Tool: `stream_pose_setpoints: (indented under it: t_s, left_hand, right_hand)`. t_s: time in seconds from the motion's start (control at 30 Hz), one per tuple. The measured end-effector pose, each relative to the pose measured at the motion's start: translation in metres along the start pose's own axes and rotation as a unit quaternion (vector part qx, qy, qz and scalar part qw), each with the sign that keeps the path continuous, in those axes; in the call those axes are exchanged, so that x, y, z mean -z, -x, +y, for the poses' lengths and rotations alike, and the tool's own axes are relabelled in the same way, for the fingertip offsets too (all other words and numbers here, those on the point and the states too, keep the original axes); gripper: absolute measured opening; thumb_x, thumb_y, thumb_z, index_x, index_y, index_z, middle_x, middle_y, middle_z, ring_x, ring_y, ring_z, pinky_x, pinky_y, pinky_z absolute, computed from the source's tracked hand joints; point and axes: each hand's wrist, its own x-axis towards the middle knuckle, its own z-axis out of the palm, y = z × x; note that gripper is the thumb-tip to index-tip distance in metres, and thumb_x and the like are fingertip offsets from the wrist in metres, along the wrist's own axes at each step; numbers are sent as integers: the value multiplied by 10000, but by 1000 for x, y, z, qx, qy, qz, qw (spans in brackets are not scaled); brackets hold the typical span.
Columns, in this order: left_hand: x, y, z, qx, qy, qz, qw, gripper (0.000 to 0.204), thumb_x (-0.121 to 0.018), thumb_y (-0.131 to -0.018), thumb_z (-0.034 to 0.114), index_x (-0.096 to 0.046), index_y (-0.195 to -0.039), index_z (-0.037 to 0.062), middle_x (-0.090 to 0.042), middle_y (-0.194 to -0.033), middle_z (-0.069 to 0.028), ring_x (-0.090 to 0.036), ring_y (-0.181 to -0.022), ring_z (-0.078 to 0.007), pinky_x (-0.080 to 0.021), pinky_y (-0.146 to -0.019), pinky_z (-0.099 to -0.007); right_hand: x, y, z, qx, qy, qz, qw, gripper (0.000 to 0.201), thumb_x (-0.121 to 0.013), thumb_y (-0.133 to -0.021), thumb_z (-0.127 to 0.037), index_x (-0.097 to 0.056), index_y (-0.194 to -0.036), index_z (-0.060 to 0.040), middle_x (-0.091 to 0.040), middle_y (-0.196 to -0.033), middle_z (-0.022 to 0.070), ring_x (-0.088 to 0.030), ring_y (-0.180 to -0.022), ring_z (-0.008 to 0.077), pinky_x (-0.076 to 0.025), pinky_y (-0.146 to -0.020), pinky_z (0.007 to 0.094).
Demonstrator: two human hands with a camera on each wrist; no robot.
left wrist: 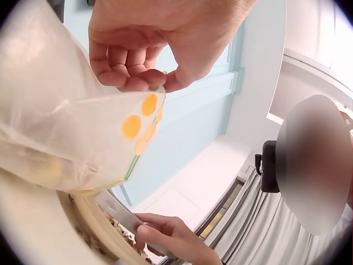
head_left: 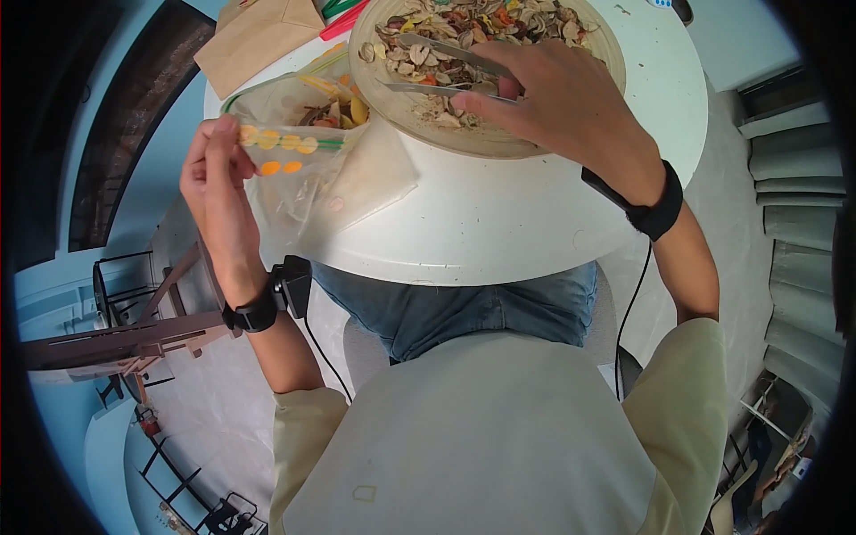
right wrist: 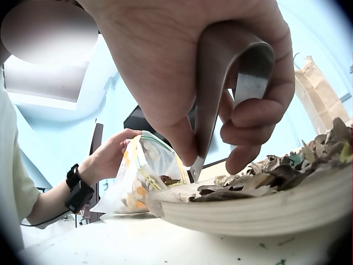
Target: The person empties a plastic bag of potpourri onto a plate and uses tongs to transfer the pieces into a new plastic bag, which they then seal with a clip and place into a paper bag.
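Note:
My left hand [head_left: 218, 169] pinches the top edge of a clear zip bag [head_left: 299, 196] printed with orange dots, between thumb and fingers. The bag's mouth gapes toward the tray, and dried leaves and petals [head_left: 332, 116] show inside. With my right hand [head_left: 571, 94] I hold a pair of metal tongs [head_left: 455, 53], bent round at the back [right wrist: 259, 49]. Their two arms stand apart over dried leaves and petals [head_left: 499, 22] in a round, shallow, wood-coloured tray [head_left: 499, 150]. No clump shows between the tips in the head view.
A white round table [head_left: 499, 223] carries all this, with small crumbs scattered near its front. Behind the zip bag lies a brown paper bag [head_left: 259, 49], beside red [head_left: 343, 20] and green strips. A cable [head_left: 635, 312] hangs from my right wrist strap.

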Motion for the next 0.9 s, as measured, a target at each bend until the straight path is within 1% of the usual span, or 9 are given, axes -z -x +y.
stream_pose_setpoints:
  t_s: [0.07, 0.2, 0.3, 0.43, 0.53, 0.6, 0.63, 0.83, 0.9]
  left_hand:
    - [0, 0, 3, -8, 20, 45, 999, 216, -585, -950, 220, -623, -842, 38, -484, -672, 42, -403, -610, -27, -295, -567, -191]
    - [-5, 2, 12, -30, 78, 68, 994, 188, -568, -954, 198, -610, -893, 26, -520, -773, 37, -413, -634, -21, -301, -568, -182]
    - [-10, 3, 19, -32, 103, 108, 988, 173, -563, -952, 189, -608, -907, 28, -498, -768, 47, -396, -626, -8, -297, -568, -174]
    - [-7, 2, 14, -33, 115, 109, 987, 174, -556, -953, 187, -609, -900, 30, -462, -741, 56, -372, -616, 0, -285, -561, -171]
    - [-14, 4, 16, -44, 104, 105, 988, 177, -551, -956, 190, -606, -895, 33, -430, -721, 61, -352, -609, 2, -272, -554, -172]
    - [-16, 6, 14, -46, 110, 78, 990, 181, -544, -959, 191, -601, -885, 36, -441, -728, 59, -346, -611, -2, -259, -546, -177]
    - [-17, 7, 14, -46, 110, 79, 990, 181, -544, -959, 191, -601, -885, 36, -441, -728, 59, -346, -611, -2, -259, -546, -177]
    - [-24, 10, 20, -83, 111, 103, 985, 217, -512, -969, 227, -590, -871, 50, -516, -766, 34, -464, -700, -39, -378, -682, -205]
    - [-19, 9, 23, -52, 158, 179, 970, 234, -509, -964, 261, -594, -898, 53, -579, -823, 13, -534, -806, -72, -411, -800, -243]
  right_hand:
    - [-3, 1, 2, 12, 11, 8, 1000, 580, -679, -822, -506, -646, -1189, -57, -615, -669, 46, -583, -647, 221, -460, -641, 358]
    - [-4, -1, 0, 22, 3, 11, 1000, 562, -681, -821, -498, -652, -1179, -65, -627, -664, 45, -600, -654, 231, -471, -652, 366]
    - [-6, -5, -4, 39, 2, 23, 999, 542, -681, -820, -489, -657, -1162, -69, -624, -654, 54, -607, -633, 240, -477, -638, 367]
    - [4, -9, -20, 19, -47, -13, 999, 524, -682, -821, -479, -658, -1144, -68, -620, -654, 69, -600, -595, 252, -476, -604, 371]
    - [3, -11, -28, 69, -83, 7, 994, 511, -683, -822, -463, -656, -1136, -60, -609, -644, 79, -589, -564, 262, -466, -566, 372]
    - [6, -12, -35, 60, -101, -16, 993, 406, -630, -849, -436, -674, -968, -50, -620, -660, 144, -635, -674, 336, -503, -647, 420]
    - [5, -13, -36, 61, -100, -16, 993, 406, -630, -849, -436, -674, -968, -50, -620, -660, 144, -635, -674, 336, -503, -647, 420]
    - [4, -15, -41, 64, -107, -23, 992, 385, -638, -844, -427, -676, -922, -52, -630, -654, 124, -642, -672, 332, -502, -645, 426]
    - [16, -20, -44, 22, -108, -31, 993, 406, -638, -845, -439, -677, -918, -42, -637, -671, 117, -647, -683, 319, -501, -654, 425]
